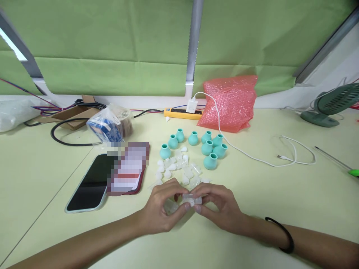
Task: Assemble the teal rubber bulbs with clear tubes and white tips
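My left hand (161, 207) and my right hand (220, 207) meet near the table's front, fingers curled. Between their fingertips they pinch a small clear plastic piece (191, 198). A second clear piece (170, 206) rests under my left fingers. Just beyond lies a pile of several small clear and white plastic pieces (179, 170). Behind the pile stand several small teal rubber caps (207, 147), upright in a loose arc.
A phone (91, 183) and a dark red card case (130, 168) lie at left. Further back are a pink bubble-wrap bag (231, 102), a yellow power strip (182, 113), a white charging cable (283, 157), a taped plastic bundle (110, 125) and a green fan (332, 104).
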The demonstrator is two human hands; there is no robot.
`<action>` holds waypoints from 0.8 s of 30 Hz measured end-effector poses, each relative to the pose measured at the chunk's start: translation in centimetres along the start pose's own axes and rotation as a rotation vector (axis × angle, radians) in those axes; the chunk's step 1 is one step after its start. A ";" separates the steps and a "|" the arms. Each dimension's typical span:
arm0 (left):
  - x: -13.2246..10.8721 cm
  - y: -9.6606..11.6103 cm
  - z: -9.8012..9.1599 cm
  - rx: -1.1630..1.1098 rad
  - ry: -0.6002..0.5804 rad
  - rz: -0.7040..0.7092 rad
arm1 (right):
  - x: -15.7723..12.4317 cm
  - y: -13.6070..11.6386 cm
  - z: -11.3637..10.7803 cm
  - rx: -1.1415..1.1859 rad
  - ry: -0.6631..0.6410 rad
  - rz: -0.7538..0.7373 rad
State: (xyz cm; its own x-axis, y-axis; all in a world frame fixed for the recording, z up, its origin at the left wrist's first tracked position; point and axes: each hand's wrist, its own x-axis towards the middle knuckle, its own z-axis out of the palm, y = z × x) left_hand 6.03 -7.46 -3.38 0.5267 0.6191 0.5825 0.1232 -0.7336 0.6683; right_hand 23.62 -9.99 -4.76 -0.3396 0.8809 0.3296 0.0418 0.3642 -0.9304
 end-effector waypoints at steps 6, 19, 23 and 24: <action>-0.2 -0.3 -0.1 -0.006 0.001 0.007 | 0.0 -0.1 0.0 -0.013 0.035 0.033; -0.7 -0.9 0.3 0.216 0.019 0.313 | 0.0 0.2 0.1 -0.282 0.059 -0.089; -0.8 -0.8 0.5 0.257 0.017 0.343 | 0.0 0.2 0.1 -0.310 0.083 -0.154; -0.8 -0.8 0.6 0.269 0.014 0.345 | 0.0 0.2 0.1 -0.318 0.088 -0.163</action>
State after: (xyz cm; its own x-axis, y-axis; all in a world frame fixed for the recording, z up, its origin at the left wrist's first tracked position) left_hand 5.99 -7.54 -4.64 0.5642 0.3277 0.7578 0.1577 -0.9437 0.2907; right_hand 23.52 -9.93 -4.96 -0.2841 0.8211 0.4951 0.2885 0.5657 -0.7725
